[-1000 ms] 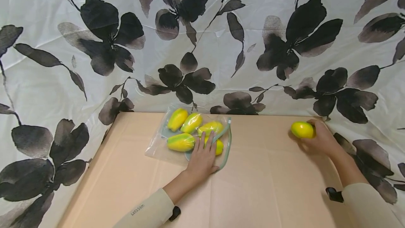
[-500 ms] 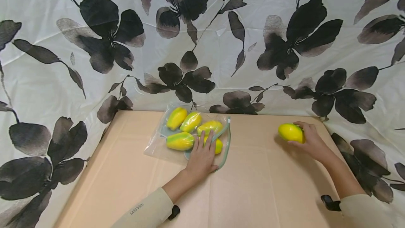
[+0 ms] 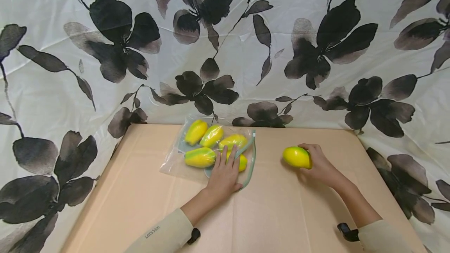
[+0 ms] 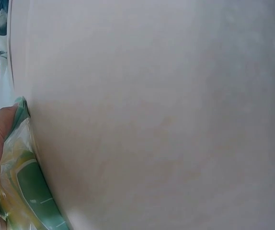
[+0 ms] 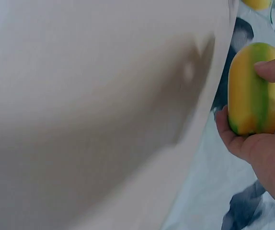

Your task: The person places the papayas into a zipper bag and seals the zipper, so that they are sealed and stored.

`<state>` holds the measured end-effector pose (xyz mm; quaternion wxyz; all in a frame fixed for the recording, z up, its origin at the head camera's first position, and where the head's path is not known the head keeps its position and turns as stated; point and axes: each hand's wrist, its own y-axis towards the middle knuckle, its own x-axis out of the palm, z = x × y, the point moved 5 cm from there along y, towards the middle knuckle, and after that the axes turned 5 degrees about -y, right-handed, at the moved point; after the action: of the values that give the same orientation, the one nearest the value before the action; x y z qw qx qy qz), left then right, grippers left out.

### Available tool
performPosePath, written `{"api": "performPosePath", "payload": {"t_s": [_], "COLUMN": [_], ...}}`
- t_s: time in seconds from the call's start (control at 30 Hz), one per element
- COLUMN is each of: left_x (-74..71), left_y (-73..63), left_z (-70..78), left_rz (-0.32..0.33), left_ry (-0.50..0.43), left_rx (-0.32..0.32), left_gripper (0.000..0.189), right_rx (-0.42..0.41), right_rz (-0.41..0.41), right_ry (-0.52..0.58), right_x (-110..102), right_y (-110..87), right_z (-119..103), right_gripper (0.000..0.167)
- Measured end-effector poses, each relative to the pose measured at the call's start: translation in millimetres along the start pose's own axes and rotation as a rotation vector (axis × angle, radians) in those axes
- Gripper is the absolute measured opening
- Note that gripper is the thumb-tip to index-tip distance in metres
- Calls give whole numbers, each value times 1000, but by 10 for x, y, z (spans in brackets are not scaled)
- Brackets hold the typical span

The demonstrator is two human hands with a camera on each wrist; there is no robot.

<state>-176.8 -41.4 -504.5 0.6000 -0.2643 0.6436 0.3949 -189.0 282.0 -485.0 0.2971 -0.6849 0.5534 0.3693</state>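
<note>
A clear zip bag (image 3: 172, 165) with a green-edged opening lies at the back of the table, holding several yellow-green papayas (image 3: 199, 157). My left hand (image 3: 224, 177) rests over its right part, fingers spread across the plastic and partly covering one fruit. In the left wrist view the thumb lies along the bag's green edge (image 4: 20, 112). Right of the bag, my right hand (image 3: 319, 165) grips a single papaya (image 3: 296, 157) by its right end. Its green stripe shows in the right wrist view, where the thumb presses on one side and fingers curl beneath.
The table (image 3: 267, 210) has a pale, peach-coloured top. Behind it and along its sides hangs a white cloth (image 3: 260, 69) with dark flowers. Black straps (image 3: 348, 232) sit at both sleeve cuffs.
My right hand has carried the papaya leftward from the table's far right toward the bag. The left hand and the bag have stayed in place.
</note>
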Motion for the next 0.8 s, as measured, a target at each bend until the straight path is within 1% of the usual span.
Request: {"api": "performPosePath", "payload": {"t_s": [0.2, 0.33, 0.47, 0.57, 0.73, 0.8], "left_x": [8, 12, 1, -4, 5, 12], "left_y": [6, 2, 10, 18, 24, 24], "left_z": [-3, 0, 11, 18, 11, 7], "left_rz": [-4, -21, -13, -5, 9, 4], "left_ry": [11, 22, 21, 26, 24, 23], "left_rx": [-2, -6, -6, -6, -10, -12], "left_gripper": [102, 103, 103, 103, 107, 108], "right_rx": [-21, -61, -89, -99, -150, -177], "right_rz": [-36, -58, -78, -104, -128, -132], "right_ry": [6, 2, -23, -18, -9, -9], "right_x": [138, 194, 222, 263, 362, 399], "right_y": [131, 180, 221, 251, 290, 308], "right_z": [-169, -283, -355, -396, -466, -498], "right_gripper": [82, 82, 81, 79, 76, 76]}}
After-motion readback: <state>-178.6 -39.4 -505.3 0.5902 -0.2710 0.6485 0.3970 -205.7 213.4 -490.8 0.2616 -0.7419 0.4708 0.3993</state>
